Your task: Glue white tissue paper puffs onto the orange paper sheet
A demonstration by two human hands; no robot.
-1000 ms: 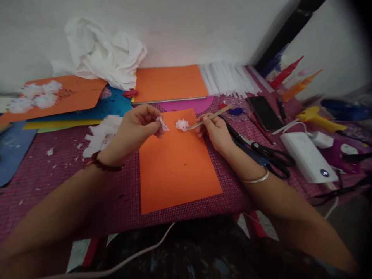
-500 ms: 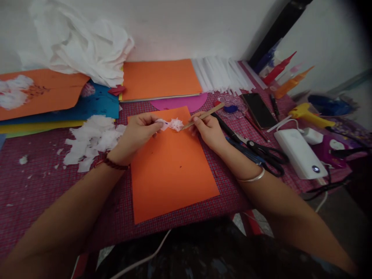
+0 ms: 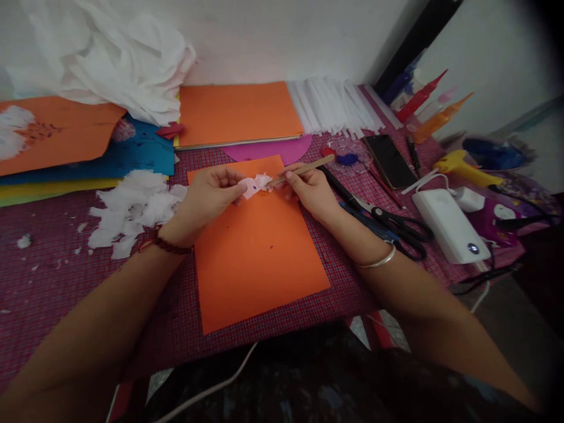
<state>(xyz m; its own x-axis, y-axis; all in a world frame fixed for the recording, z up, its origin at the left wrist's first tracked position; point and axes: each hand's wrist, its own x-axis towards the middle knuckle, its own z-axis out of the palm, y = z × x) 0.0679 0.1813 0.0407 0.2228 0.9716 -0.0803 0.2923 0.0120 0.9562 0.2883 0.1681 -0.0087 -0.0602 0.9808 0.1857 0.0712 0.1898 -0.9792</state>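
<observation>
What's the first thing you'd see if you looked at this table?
The big orange sheet lies in the middle. At its far edge the left hand pinches a white paper tuft and the right hand points a wooden stick at it. White scraps lie heaped at left.

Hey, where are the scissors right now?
In the head view, the scissors lie right of the right hand, beside the white power bank.

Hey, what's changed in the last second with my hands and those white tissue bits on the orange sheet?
The left hand carried its tissue piece rightward until it met the white tuft at the tip of the stick; earlier a gap lay between them. Nothing was let go. The right hand still grips the stick, over the orange sheet.
</observation>
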